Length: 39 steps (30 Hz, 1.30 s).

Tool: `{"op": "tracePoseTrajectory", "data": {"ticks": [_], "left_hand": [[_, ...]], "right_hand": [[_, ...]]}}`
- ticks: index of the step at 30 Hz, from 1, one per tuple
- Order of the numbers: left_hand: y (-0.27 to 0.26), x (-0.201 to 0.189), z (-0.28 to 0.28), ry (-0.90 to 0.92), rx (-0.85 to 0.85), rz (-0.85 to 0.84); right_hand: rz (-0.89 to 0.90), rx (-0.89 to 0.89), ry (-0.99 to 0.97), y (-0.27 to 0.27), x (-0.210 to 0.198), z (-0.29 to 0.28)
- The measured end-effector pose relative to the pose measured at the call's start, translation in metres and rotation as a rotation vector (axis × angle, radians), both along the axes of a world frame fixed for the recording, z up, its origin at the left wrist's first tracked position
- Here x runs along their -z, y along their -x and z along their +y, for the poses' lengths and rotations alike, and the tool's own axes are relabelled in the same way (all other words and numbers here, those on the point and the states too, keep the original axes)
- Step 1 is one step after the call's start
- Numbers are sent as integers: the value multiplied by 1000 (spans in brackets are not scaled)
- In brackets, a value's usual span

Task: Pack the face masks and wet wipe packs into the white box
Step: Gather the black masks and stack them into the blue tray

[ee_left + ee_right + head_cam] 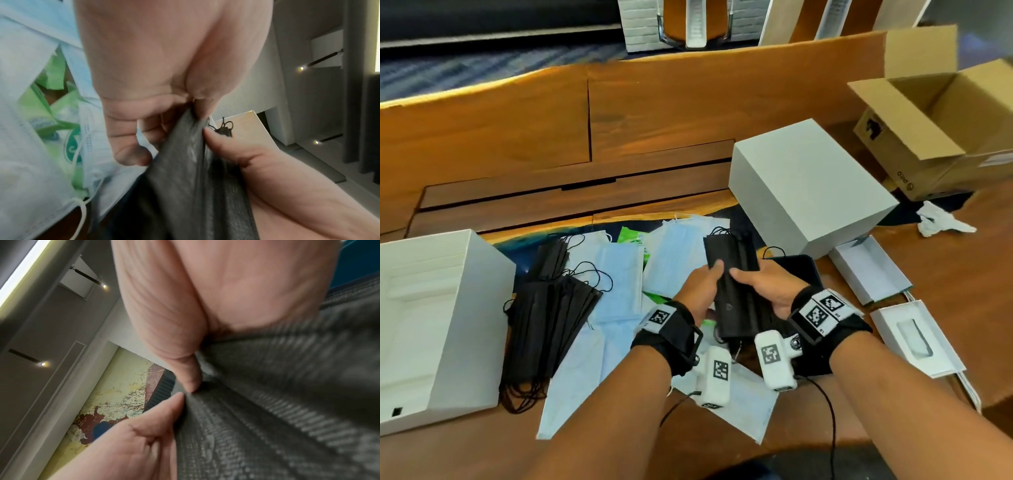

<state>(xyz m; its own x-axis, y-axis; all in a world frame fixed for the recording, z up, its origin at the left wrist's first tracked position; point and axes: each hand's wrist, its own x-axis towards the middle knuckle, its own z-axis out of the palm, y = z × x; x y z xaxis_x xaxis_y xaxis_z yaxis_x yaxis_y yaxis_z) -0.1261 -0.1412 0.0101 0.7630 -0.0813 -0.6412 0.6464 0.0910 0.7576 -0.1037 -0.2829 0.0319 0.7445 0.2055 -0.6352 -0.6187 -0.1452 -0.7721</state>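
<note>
Hands meet over the middle of the table: the left hand (pixel 700 284) and right hand (pixel 767 286) each pinch a bundle of black masks (pixel 732 274), thumbs on top. Soft, light and floppy, the bundle probably handles best squeezed along both long edges, ear loops tucked in. The white box (pixel 445 329) stands open at the left edge, beside loose blue masks (pixel 616 274) and green wipe packs (pixel 41 116).

bright, even indoor light; glare on the tabletop (pixel 654 102) at its far edge. the head view bends at its edges. both wrist views are blurred, with ceiling spotlights (pixel 43 364) glowing.
</note>
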Motion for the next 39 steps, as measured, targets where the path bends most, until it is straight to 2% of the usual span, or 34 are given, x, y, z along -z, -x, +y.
{"op": "tracePoseTrajectory", "data": {"ticks": [5,9,13,16,18,21,23,26,28,34,39], "left_hand": [[4,0,-18,-245,202,-94],[2,9,-38,-499,291,-226],[6,13,-56,-746,391,-297],[10,16,-64,-955,501,-439],[11,17,-68,-1064,584,-491],[14,21,-68,-1139,694,-489],[16,23,-68,-1145,761,-456],[18,25,-68,-1129,820,-423],[19,25,-66,-1102,825,-423],[13,21,-38,-941,626,-518],[10,11,13,-953,442,-493]], "right_hand": [[-105,58,297,-4,10,-50],[-49,84,444,2,21,-78],[-78,-13,641,7,33,-85],[-171,-196,954,12,21,-82],[-261,-226,1061,16,15,-81],[-428,-127,1026,16,11,-79],[-465,-136,965,16,10,-75],[-324,-384,925,20,22,-63],[-276,-433,933,23,32,-58],[-365,-280,881,3,11,-42],[-523,-272,770,-15,-9,9]]}}
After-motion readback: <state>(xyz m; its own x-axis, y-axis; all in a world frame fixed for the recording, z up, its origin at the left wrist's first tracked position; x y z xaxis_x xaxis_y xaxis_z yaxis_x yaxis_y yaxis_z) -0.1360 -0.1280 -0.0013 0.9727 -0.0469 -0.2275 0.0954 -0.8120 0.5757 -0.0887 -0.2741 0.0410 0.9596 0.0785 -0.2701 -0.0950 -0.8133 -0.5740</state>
